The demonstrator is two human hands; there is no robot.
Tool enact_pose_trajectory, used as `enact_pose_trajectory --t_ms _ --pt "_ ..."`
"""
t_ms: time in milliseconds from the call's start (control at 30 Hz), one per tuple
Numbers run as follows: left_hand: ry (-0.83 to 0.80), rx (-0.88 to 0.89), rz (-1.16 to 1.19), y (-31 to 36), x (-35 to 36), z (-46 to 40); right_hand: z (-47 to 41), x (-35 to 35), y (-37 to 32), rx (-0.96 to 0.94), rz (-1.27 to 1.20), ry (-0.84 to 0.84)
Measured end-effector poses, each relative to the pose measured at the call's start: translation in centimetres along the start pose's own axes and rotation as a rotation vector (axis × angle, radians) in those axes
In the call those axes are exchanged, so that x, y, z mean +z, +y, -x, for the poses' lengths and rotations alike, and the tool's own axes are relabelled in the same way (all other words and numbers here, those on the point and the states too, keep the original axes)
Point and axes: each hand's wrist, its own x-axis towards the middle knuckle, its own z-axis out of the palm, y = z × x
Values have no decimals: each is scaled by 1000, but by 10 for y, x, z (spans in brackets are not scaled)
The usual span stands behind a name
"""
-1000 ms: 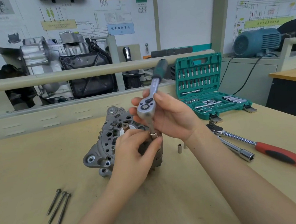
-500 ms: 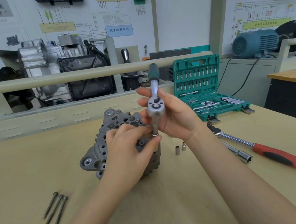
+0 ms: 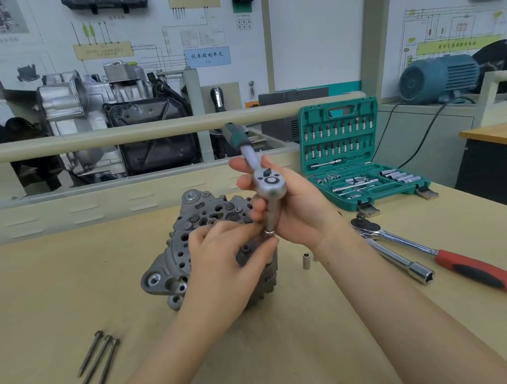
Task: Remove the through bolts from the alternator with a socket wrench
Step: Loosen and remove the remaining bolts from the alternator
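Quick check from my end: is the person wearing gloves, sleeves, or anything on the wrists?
No. Both the left hand and the right hand are bare, with no gloves. Both forearms are uncovered as far as the picture shows, with no sleeves in view. No watch, bracelet or ring shows.

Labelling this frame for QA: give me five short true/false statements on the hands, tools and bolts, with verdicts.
1. Three bolts lie loose on the table. True.
2. The right hand holds the green-handled ratchet by its head. True.
3. The red-handled ratchet is in the left hand. False: it lies on the table, right of the alternator; the left hand pinches the socket at the green ratchet's tip.
4. The socket case is closed. False: it stands open.
5. A loose socket stands beside the alternator. True.
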Motion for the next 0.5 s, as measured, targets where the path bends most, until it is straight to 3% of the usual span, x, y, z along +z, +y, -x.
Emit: enact_pose_trajectory --t_ms 267,500 --pt "81 -112 -7 2 2 1 1 0 0 -73 -81 -165" --pt "6 -15 6 0 2 -1 0 0 -2 -26 9 31"
